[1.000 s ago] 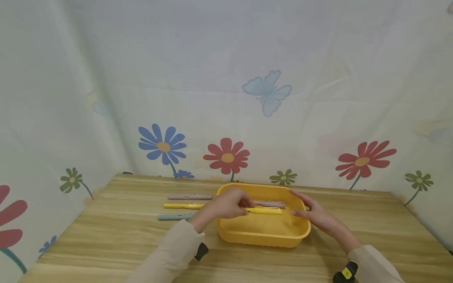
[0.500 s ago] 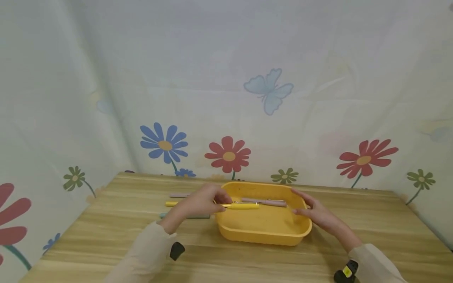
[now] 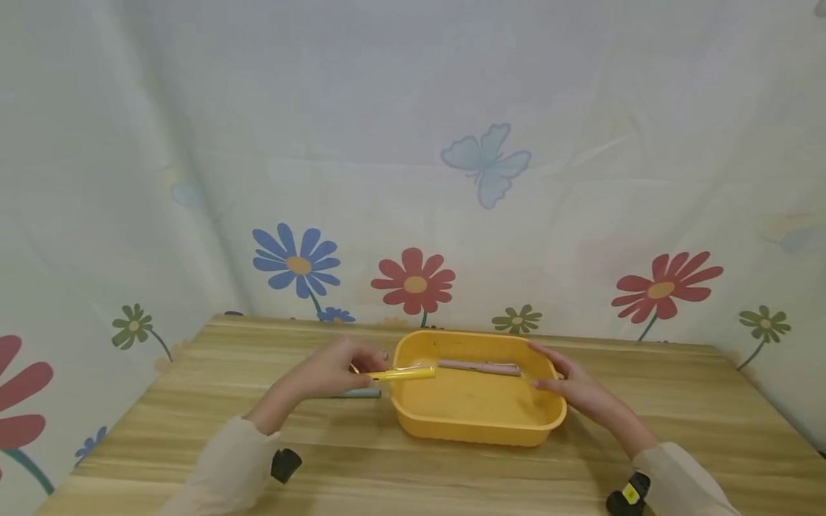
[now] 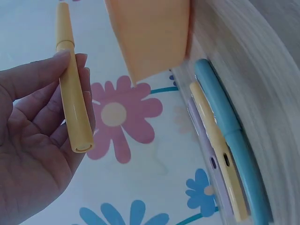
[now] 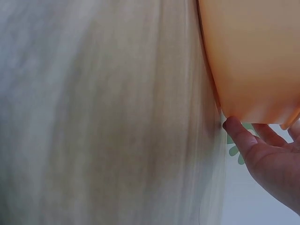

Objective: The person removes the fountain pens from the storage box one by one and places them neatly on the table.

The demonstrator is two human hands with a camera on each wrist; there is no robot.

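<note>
My left hand (image 3: 325,371) pinches a yellow pen (image 3: 414,373) between thumb and fingers. The pen's capped end reaches over the left rim of a yellow plastic bin (image 3: 474,434). In the left wrist view the same yellow pen (image 4: 76,103) lies across the fingers, above the table. My right hand (image 3: 584,394) grips the bin's right end, thumb at the rim and fingers along the outer wall. Inside the bin lies a light purple pen (image 3: 480,368) with a clip.
Left of the bin, a teal pen (image 4: 218,103), another yellow pen (image 4: 211,122) and another purple pen (image 4: 201,126) lie side by side on the wooden table (image 3: 413,480). My left hand partly covers them in the head view. A flowered cloth (image 3: 348,179) hangs behind.
My left hand has carried the yellow pen leftward from inside the bin to its left rim. The purple pen in the bin has shown more of itself. My right hand has stayed put.
</note>
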